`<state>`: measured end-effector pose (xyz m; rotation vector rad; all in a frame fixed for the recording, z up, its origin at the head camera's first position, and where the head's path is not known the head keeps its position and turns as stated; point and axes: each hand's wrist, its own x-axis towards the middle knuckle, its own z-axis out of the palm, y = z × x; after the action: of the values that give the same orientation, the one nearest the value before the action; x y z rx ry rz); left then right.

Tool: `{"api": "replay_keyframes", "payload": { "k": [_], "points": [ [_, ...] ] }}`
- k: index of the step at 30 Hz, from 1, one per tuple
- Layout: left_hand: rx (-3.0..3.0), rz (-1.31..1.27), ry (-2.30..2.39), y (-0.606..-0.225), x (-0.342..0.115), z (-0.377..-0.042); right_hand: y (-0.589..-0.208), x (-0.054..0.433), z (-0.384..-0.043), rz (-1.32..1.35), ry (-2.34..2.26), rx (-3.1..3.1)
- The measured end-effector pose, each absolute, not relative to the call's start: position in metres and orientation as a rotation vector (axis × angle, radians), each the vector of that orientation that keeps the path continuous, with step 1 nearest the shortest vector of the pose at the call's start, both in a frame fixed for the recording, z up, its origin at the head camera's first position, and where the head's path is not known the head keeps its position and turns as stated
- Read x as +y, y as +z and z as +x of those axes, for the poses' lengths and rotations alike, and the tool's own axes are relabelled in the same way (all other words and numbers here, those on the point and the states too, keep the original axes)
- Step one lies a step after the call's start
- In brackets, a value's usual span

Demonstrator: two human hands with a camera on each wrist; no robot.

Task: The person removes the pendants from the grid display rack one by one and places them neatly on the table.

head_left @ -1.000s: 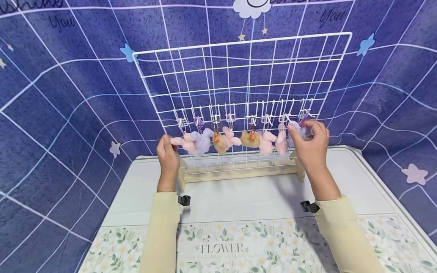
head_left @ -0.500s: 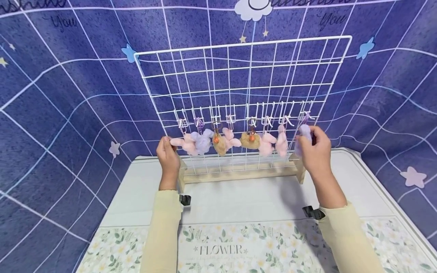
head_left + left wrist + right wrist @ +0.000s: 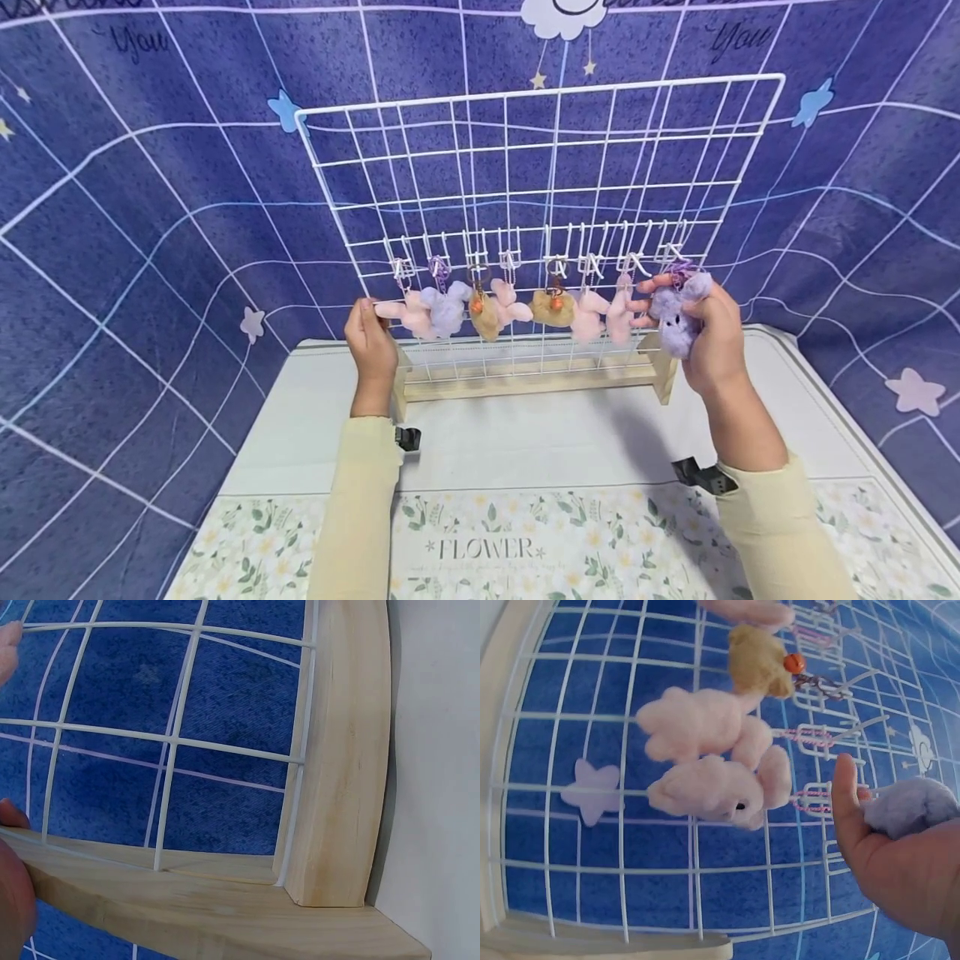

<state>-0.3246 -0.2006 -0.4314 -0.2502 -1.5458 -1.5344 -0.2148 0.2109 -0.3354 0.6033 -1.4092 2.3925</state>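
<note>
At the rack's left edge, my left hand (image 3: 369, 342) grips the wooden side post (image 3: 142, 907), its thumb in front. My right hand (image 3: 718, 354) holds a purple plush keychain (image 3: 675, 332), face toward me, thumb at its side and straight fingers behind it. The keychain's purple strap (image 3: 681, 271) reaches up to the rightmost hook (image 3: 667, 252). In the right wrist view, the plush (image 3: 915, 806) lies against the hand. Just left of those fingertips hangs a pink plush keychain (image 3: 618, 317). By the left hand hang a pink plush keychain (image 3: 415, 315) and a purple one (image 3: 448, 310).
A white wire grid (image 3: 557, 92) stands upright in a wooden base (image 3: 517, 388) on the white table (image 3: 525, 442). Tan plush keychains with orange beads (image 3: 553, 310) hang among the pink ones. A starry blue cloth (image 3: 150, 333) surrounds the table; a flowered mat (image 3: 585, 542) covers its front.
My right hand has turned and drawn slightly down and right, bringing the purple plush round so its face shows. The left hand keeps its place on the post.
</note>
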Motion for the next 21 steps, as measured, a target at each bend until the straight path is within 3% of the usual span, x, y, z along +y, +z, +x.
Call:
{"api": "replay_keyframes", "payload": {
  "k": [7, 15, 21],
  "points": [
    [-1.542, -0.247, -1.540, -0.433, -0.200, -0.326, -0.337, 0.221, -0.210, 0.719, 2.623, -1.351],
    [-1.537, -0.249, -1.546, -0.432, -0.199, -0.326, -0.349, 0.231, -0.209, 0.414, 2.413, -1.681],
    [-1.538, -0.236, -1.539, -0.433, -0.199, -0.325, -0.360, 0.241, -0.207, 0.343, 2.342, -1.862]
  ]
}}
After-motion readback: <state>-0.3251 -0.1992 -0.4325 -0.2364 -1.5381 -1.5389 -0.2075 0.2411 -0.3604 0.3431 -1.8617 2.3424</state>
